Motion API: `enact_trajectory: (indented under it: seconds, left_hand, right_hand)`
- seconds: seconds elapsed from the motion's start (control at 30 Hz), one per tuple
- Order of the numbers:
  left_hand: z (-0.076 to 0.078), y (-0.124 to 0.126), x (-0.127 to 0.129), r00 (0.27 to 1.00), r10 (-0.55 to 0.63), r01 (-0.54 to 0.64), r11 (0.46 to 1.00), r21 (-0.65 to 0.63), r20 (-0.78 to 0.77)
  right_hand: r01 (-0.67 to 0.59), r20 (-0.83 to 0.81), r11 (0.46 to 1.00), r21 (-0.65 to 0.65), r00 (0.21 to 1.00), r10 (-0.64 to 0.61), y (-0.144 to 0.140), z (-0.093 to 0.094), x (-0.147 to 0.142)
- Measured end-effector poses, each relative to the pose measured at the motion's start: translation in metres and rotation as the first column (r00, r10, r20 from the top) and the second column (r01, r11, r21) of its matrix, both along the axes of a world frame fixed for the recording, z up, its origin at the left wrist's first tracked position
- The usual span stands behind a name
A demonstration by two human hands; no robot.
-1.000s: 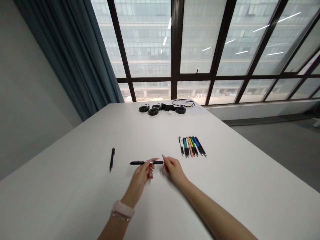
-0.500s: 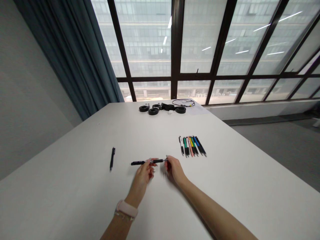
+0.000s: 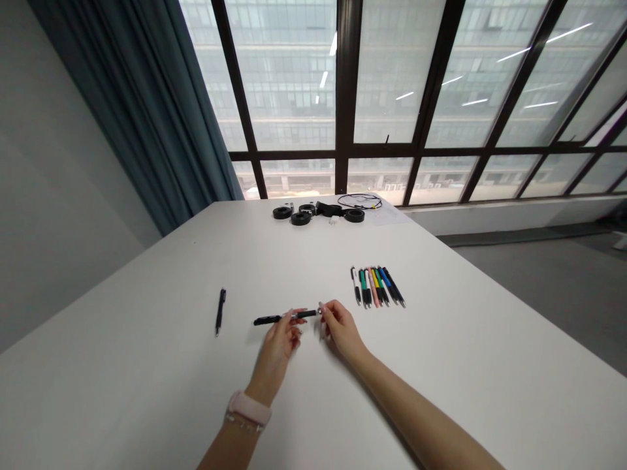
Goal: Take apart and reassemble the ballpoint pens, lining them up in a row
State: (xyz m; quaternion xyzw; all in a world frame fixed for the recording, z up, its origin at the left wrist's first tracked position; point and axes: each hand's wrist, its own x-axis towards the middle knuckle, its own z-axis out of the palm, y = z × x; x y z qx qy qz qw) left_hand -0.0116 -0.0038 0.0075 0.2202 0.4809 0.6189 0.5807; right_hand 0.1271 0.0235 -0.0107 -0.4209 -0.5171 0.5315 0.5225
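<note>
My left hand [image 3: 275, 349] is closed around the middle of a black pen [image 3: 267, 320], which it holds level above the table. The pen's clip end sticks out to the left and its writing end points right. At that end, the thumb and fingers of my right hand [image 3: 344, 334] pinch the small silvery tip [image 3: 319, 311], mostly covered by the fingertips. Another black pen [image 3: 220, 313] lies alone on the table, left of my left hand. Beyond my right hand is a row of several pens [image 3: 376, 287] in white, green, pink, yellow, blue and black.
Black rolls [image 3: 300, 219] and other black items sit at the far end of the white table [image 3: 147, 365]. A looped black cable [image 3: 360, 201] and a paper sheet [image 3: 389, 216] are beside them. A blue curtain [image 3: 147, 111] and windows stand behind.
My right hand has shifted slightly left, bringing the tip up against the pen's barrel; the thin metal stretch between them no longer shows. The held pen has moved slightly left.
</note>
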Motion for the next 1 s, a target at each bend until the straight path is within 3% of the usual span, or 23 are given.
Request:
enact_trajectory:
  seconds: [0.47, 0.77, 1.0]
  left_hand:
    - [-0.001, -0.002, 0.002, 0.983, -0.109, 0.115, 0.993, 0.035, -0.145]
    - [-0.001, -0.004, 0.002, 0.980, -0.141, 0.148, 0.988, 0.048, -0.138]
    - [0.003, -0.006, 0.005, 0.992, -0.113, 0.115, 0.992, 0.050, -0.050]
  right_hand:
    - [-0.002, 0.033, 1.000, -0.020, 0.999, 0.003, 0.002, 0.006, 0.005]
    - [-0.012, 0.103, 1.000, -0.005, 0.995, 0.012, 0.000, 0.001, 0.003]
    - [-0.011, -0.029, 1.000, -0.013, 1.000, 0.011, -0.007, 0.009, 0.000]
